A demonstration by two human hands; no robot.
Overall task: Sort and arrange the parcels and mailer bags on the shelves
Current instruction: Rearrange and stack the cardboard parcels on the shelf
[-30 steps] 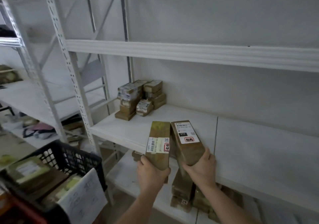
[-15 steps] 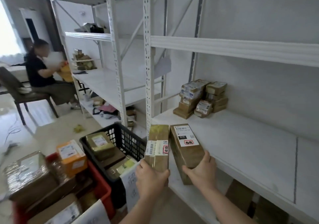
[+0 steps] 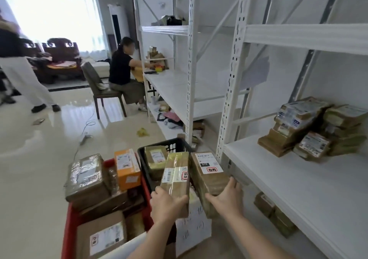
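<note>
My left hand grips the near end of a long taped brown parcel with a barcode label. My right hand holds a second brown parcel bearing a white label marked 010. Both parcels are side by side in the air, over the black crate and left of the white shelf. A stack of small brown parcels lies at the back of that shelf.
A red crate at lower left holds several cartons and an orange box. White shelf uprights stand just ahead. More parcels lie on the lower shelf. A seated person works at a far shelf; another person stands at left.
The view has swung left, away from the shelf toward the crates and the room. Both hands keep their parcels, which are now over the black crate instead of over the shelf edge.
</note>
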